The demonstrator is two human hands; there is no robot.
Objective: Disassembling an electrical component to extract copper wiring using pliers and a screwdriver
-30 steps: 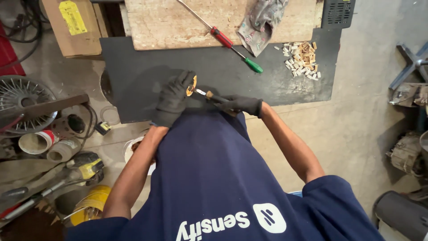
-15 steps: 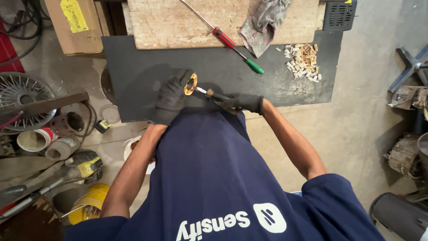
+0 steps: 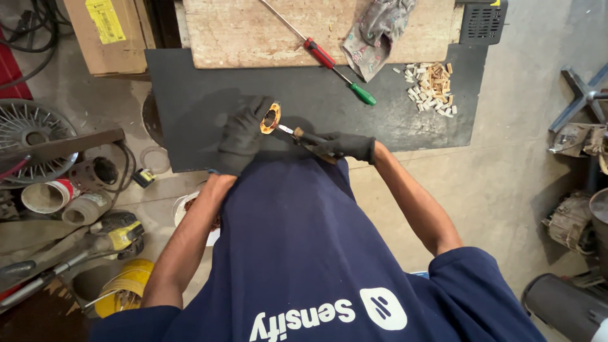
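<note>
My left hand (image 3: 244, 136), in a black glove, grips a small orange ring-shaped part (image 3: 270, 118) and holds it upright above the black mat (image 3: 190, 95). My right hand (image 3: 345, 147), also gloved, holds a small tool with a wooden handle (image 3: 303, 137). Its thin metal tip touches the lower right edge of the ring. Both hands hover near the mat's front edge, close to my chest.
A red and green screwdriver (image 3: 332, 66) lies across a wooden board (image 3: 253, 31) and the mat. A grey rag (image 3: 373, 31) and a pile of small pale wood pieces (image 3: 432, 85) sit at the back right. Cans, a yellow drill (image 3: 117, 234) and a fan grille (image 3: 28, 133) crowd the floor at left.
The ring has turned slightly in my left hand, and both hands sit a little higher over the mat. The tool tip stays against the ring.
</note>
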